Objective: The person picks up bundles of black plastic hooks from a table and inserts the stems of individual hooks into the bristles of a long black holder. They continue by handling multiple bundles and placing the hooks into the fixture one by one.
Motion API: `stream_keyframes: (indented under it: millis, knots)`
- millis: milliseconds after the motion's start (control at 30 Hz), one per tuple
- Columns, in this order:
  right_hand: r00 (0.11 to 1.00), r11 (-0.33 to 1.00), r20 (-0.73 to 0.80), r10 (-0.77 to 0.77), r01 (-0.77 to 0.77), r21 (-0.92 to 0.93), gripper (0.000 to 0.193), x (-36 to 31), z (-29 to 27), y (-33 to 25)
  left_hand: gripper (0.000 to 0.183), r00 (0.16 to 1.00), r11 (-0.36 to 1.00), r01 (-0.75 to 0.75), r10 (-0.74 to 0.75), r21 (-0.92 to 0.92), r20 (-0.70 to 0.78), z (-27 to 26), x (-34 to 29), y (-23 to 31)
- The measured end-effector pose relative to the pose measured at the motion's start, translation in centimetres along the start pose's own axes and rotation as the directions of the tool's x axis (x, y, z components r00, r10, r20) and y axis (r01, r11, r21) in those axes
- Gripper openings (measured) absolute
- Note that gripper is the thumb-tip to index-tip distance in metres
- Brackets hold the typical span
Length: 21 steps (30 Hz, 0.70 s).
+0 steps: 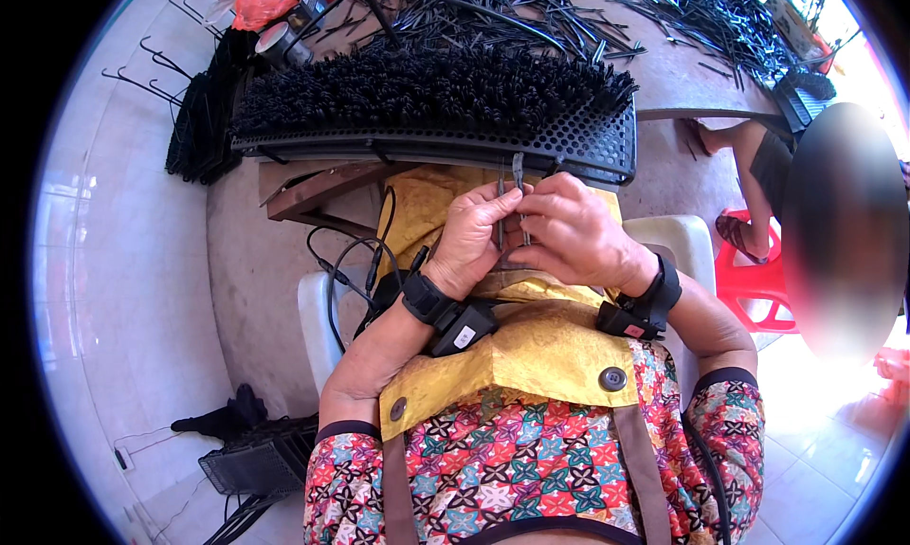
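My left hand (471,232) and my right hand (581,230) are close together over my lap, just below the near edge of a perforated black tray (607,137). The left fingers pinch a thin dark strip (500,208) that stands nearly upright. In the curled right fingers is a slim grey strip (518,169), its tip pointing up at the tray. The exact kind of both strips is too small to tell, and their lower parts are partly hidden by the fingers. Packed upright in the tray are many short black pieces (427,90).
Heaps of loose black strips (493,9) cover the table beyond the tray. A can (282,43) and a red plastic bag (268,2) stand at the far left. Cables (346,270) hang beside my left forearm. Another person sits at right near a red stool (749,270).
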State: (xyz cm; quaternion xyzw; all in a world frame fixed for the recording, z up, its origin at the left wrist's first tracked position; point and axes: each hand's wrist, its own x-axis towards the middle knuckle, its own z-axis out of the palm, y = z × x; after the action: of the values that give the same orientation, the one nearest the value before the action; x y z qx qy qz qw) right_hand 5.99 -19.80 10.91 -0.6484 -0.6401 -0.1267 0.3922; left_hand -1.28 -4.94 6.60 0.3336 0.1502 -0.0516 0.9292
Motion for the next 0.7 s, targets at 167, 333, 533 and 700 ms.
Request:
stream_keyframes:
  millis: [167, 333, 533, 700]
  knots:
    - [0.875, 0.902, -0.225, 0.428, -0.398, 0.17, 0.019, -0.7, 0.1, 0.9, 0.015, 0.996, 0.983, 0.009, -0.025, 0.185, 0.086, 1.3, -0.7, 0.9]
    - [0.717, 0.679, -0.078, 0.692, -0.611, 0.408, 0.029, -0.9, 0.4, 0.5, 0.013, 0.988, 0.968, -0.036, -0.002, 0.248, 0.152, 1.6, -1.0, 0.8]
    - [0.681, 0.668, -0.14, 0.719, -0.619, 0.413, 0.031, -1.1, 0.4, 1.1, 0.014, 0.998, 0.968, 0.006, -0.021, 0.252, 0.058, 1.3, -0.6, 0.4]
    - [0.62, 0.657, -0.24, 0.747, -0.634, 0.408, 0.028, -0.7, -2.0, 2.7, 0.016, 0.999, 0.972, 0.041, -0.038, 0.232, -0.017, 0.4, -0.3, 0.1]
